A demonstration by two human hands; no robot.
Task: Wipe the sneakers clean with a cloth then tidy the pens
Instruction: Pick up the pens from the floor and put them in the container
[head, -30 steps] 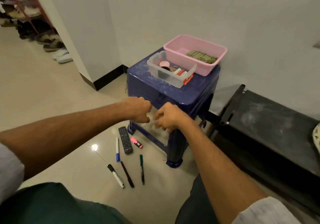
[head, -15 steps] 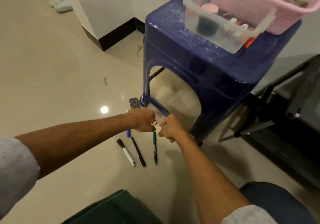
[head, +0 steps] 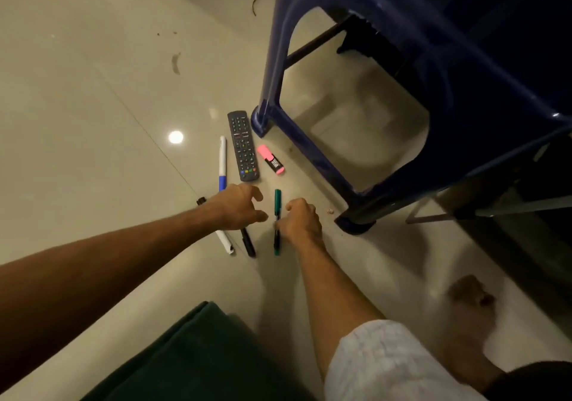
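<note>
Pens step: near the remote (head: 243, 146), right hand (head: 301, 218) pinches the green pen (head: 277, 200), left hand (head: 236, 210) fingers spread, so lifting likely comes next.

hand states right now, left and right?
Left hand: open, over the black pen, holding nothing.
Right hand: pinching the green pen.

Nothing here can be read with certainty. Just beyond the right hand (head: 301, 219), where its fingers pinch the green pen (head: 277, 198), the pink highlighter (head: 270, 159) carries a black label with white lettering, too small and blurred to make out. Further out and to the left of that grip, the remote (head: 243, 145) shows pale marks on its keys and a short line of print across its middle, all illegible. The green pen's barrel bears no legible print.
</note>
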